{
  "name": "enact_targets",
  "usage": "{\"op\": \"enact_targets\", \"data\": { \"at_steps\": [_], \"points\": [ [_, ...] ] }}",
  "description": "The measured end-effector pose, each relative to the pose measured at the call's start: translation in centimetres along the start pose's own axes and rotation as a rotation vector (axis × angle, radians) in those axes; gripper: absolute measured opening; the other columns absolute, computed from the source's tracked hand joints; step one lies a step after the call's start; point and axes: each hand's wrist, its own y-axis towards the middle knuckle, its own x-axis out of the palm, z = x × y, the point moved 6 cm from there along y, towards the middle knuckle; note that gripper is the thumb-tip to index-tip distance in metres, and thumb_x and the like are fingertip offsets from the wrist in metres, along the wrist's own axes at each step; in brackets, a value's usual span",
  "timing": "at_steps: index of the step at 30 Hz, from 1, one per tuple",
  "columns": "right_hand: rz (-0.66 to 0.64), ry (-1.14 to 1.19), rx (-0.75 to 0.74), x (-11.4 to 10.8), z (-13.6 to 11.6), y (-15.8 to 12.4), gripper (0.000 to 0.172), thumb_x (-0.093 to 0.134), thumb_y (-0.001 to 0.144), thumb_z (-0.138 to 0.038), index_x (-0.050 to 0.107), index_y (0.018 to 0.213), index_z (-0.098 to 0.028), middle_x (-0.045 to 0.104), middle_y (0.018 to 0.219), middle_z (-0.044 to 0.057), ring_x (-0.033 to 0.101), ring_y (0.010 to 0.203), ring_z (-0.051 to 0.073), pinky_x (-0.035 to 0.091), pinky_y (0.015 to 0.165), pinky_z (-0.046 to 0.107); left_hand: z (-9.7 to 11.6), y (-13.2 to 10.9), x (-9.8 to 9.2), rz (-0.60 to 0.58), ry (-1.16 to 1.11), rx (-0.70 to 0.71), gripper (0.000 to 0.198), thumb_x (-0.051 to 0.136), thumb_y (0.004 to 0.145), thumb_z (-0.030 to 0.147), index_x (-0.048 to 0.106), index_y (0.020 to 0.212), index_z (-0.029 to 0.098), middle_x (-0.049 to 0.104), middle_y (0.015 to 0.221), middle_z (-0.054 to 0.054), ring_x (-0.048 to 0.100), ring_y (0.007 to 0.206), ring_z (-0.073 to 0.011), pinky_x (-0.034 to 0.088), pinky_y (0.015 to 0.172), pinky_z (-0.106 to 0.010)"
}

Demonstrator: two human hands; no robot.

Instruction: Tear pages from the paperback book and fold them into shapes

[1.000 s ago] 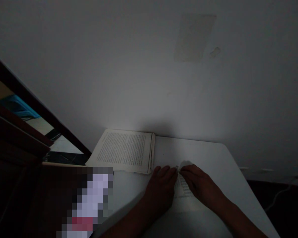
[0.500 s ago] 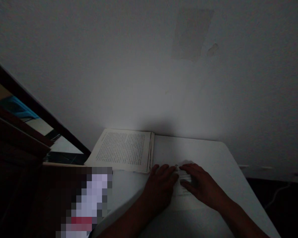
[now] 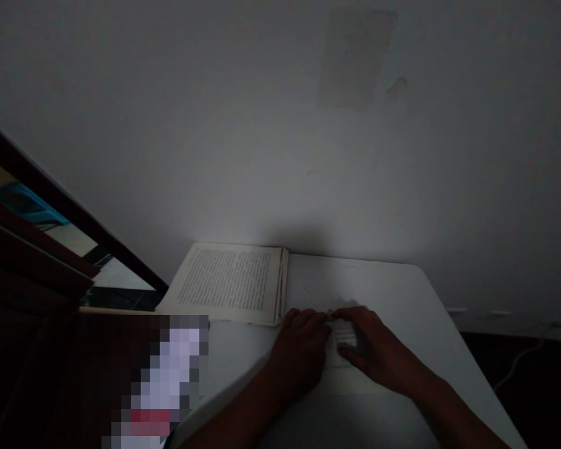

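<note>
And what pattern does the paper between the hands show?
Rows of dark print on the pale paper; head view.

A plain grey-white wall (image 3: 243, 125) fills most of the frame, dimly lit, brighter around the middle and darker toward the corners. At the upper right of centre it bears a greyish rectangular patch (image 3: 358, 59), with a smaller mark (image 3: 397, 88) just beside it. A soft shadow lies on the wall above the back edge of a white, round-cornered counter (image 3: 378, 280). On the left, a dark slanting bar (image 3: 65, 204) borders a gap showing something blue (image 3: 32, 206), above dark reddish-brown panels (image 3: 19, 262). A pale cable (image 3: 515, 360) curves through the darkness at lower right.
</note>
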Motion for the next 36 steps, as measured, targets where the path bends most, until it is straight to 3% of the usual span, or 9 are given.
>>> {"op": "enact_targets", "data": {
  "at_steps": [10,24,36],
  "points": [
    [-0.025,-0.012,-0.01,-0.3,-0.6,0.4,0.049,0.058,0.074,-0.019,0.044,0.121,-0.024,0.055,0.117,0.007,0.046,0.111,0.024,0.034,0.097,0.043,0.2,-0.3,0.6,-0.017,0.037,0.04,0.026,0.046,0.087,0.019,0.055,0.112,0.021,0.055,0.123,-0.003,0.045,0.11,-0.02,0.028,0.097,-0.04],
    [-0.011,-0.048,0.019,-0.3,-0.7,0.3,0.051,0.058,0.075,-0.022,0.044,0.124,-0.024,0.055,0.119,0.007,0.047,0.112,0.024,0.034,0.096,0.043,0.0,-1.0,0.6,-0.022,0.126,0.02,0.029,0.043,0.09,0.03,0.052,0.118,0.03,0.045,0.136,0.0,0.04,0.118,-0.0241,0.023,0.098,-0.049],
    [0.116,-0.266,0.117,-0.9,-0.6,-0.3,0.037,0.069,0.069,-0.036,0.063,0.103,-0.022,0.065,0.09,0.009,0.058,0.087,0.028,0.044,0.079,0.043,0.1,-1.6,1.4,-0.001,0.193,-0.014,0.033,0.042,0.09,0.03,0.048,0.123,0.032,0.043,0.137,-0.006,0.042,0.116,-0.0269,0.023,0.096,-0.051]
  ]
}}
